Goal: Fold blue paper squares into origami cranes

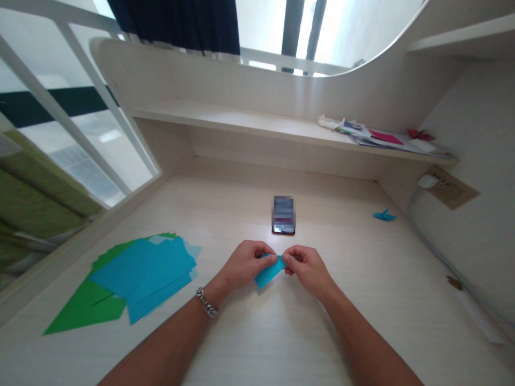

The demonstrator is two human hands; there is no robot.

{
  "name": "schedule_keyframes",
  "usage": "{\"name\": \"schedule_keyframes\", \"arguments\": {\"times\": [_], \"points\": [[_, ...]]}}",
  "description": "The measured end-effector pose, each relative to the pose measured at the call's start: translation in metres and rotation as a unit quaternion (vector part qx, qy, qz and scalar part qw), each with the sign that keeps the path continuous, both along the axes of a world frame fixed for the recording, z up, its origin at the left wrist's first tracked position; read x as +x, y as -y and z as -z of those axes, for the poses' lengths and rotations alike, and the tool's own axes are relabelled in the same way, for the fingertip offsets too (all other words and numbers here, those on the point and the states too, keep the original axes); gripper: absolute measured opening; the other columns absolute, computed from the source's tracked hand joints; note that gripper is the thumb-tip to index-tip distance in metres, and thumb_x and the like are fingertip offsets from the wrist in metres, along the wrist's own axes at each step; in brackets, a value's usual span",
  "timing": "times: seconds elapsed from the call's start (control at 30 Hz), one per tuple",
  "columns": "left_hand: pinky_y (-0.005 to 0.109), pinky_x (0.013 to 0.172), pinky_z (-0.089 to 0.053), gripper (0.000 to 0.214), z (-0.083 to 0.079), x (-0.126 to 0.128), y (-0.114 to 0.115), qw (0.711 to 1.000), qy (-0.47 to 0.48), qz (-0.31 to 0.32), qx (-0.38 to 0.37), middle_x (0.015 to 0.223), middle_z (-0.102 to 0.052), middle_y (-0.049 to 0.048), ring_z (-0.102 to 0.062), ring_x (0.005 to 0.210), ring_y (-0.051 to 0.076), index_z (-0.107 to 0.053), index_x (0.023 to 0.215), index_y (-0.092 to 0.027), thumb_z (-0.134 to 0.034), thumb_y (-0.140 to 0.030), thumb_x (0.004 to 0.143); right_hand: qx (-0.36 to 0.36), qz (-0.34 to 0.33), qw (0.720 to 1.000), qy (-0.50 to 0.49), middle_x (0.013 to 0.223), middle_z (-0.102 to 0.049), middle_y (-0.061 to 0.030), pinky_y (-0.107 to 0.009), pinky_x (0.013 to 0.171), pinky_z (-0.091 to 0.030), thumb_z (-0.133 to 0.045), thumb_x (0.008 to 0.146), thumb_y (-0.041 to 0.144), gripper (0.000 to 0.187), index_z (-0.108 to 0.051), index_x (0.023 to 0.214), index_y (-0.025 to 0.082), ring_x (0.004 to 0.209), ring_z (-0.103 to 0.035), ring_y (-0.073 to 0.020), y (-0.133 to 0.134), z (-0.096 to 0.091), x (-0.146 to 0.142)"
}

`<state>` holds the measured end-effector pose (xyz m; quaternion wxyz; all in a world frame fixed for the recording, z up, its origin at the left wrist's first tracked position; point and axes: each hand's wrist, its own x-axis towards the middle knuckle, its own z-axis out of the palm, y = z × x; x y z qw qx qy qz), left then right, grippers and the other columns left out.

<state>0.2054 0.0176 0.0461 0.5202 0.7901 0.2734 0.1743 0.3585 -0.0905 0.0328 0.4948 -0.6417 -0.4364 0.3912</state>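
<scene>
Near the middle of the surface (pixel 241 343), a blue folded paper (pixel 266 276) pinched from both sides

At left, green sheets (pixel 92 303) lie fanned, partly beneath blue sheets (pixel 156 273). Then comes the left hand (pixel 253 260), a chain bracelet (pixel 206 302) at its wrist, thumb and fingers closed on the far edge of the blue folded paper. The paper lies just right of that hand, its long axis slanting from near left to far right; one end points back toward the person's left, the other into the right hand (pixel 303 264). A phone (pixel 284 214) lies just beyond. The right hand pinches the far-right end. Both touch the paper, so neither is nearer. Whether its near corner touches the surface, I cannot quite tell. Farther right sits a small blue folded figure (pixel 384 215), well apart.
</scene>
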Motion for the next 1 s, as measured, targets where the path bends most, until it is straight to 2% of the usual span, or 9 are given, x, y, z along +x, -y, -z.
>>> {"name": "schedule_keyframes", "arguments": {"times": [0.2,0.43,0.57,0.73,0.9,1.0], "points": [[0.023,0.056,-0.043,0.025,0.0034,0.0003,0.0019,1.000,0.006,0.002,-0.004,0.072,-0.070,0.0057,-0.060,0.064,0.016,-0.072,0.078,-0.013,-0.062,-0.036,0.076,0.014,-0.024,0.997,0.070,0.063,-0.062,-0.0003,-0.024,0.055,-0.042,-0.057,0.081,0.030,0.016,-0.065,0.075,0.017,0.059,-0.056,-0.0138,0.0015,-0.0010,-0.0003],[0.024,0.054,-0.043,0.021,0.0018,0.0022,-0.0012,0.994,0.038,-0.046,-0.094,0.064,-0.066,0.0047,-0.057,0.059,0.015,-0.067,0.066,-0.012,-0.069,-0.033,0.069,0.025,-0.013,0.999,0.033,0.062,-0.060,-0.0004,-0.024,0.055,-0.042,-0.057,0.082,0.031,0.017,-0.063,0.075,0.016,0.057,-0.054,-0.0133,0.0000,-0.0015,-0.0008],[0.024,0.054,-0.041,0.024,-0.0011,0.0019,-0.0028,0.992,0.061,-0.020,-0.111,0.066,-0.064,0.0042,-0.055,0.060,0.014,-0.067,0.071,-0.011,-0.062,-0.034,0.076,0.028,-0.001,0.999,0.030,0.061,-0.060,-0.0006,-0.024,0.055,-0.042,-0.057,0.082,0.031,0.018,-0.062,0.074,0.016,0.057,-0.054,-0.0133,0.0008,-0.0030,0.0014],[0.025,0.060,-0.044,0.028,0.0020,0.0027,0.0012,0.995,0.064,-0.004,-0.073,0.077,-0.067,0.0059,-0.058,0.069,0.016,-0.068,0.082,-0.012,-0.057,-0.038,0.081,0.032,0.010,0.999,0.040,0.061,-0.060,-0.0010,-0.024,0.055,-0.042,-0.057,0.082,0.031,0.018,-0.062,0.075,0.016,0.057,-0.053,-0.0136,0.0003,0.0013,0.0041],[0.024,0.060,-0.044,0.028,0.0045,0.0032,0.0059,0.999,0.032,-0.009,0.003,0.074,-0.068,0.0045,-0.059,0.067,0.016,-0.068,0.079,-0.014,-0.054,-0.038,0.082,0.023,-0.013,1.000,0.007,0.061,-0.059,-0.0006,-0.024,0.055,-0.042,-0.055,0.082,0.030,0.017,-0.062,0.075,0.016,0.057,-0.053,-0.0134,-0.0018,0.0048,0.0018],[0.024,0.063,-0.043,0.026,0.0028,0.0025,0.0070,0.999,0.024,-0.003,0.044,0.074,-0.068,0.0036,-0.059,0.069,0.016,-0.068,0.078,-0.015,-0.054,-0.036,0.082,0.028,-0.020,0.999,0.040,0.065,-0.060,-0.0003,-0.024,0.056,-0.042,-0.055,0.080,0.027,0.014,-0.062,0.074,0.016,0.060,-0.054,-0.0133,-0.0015,0.0022,0.0000]]}}
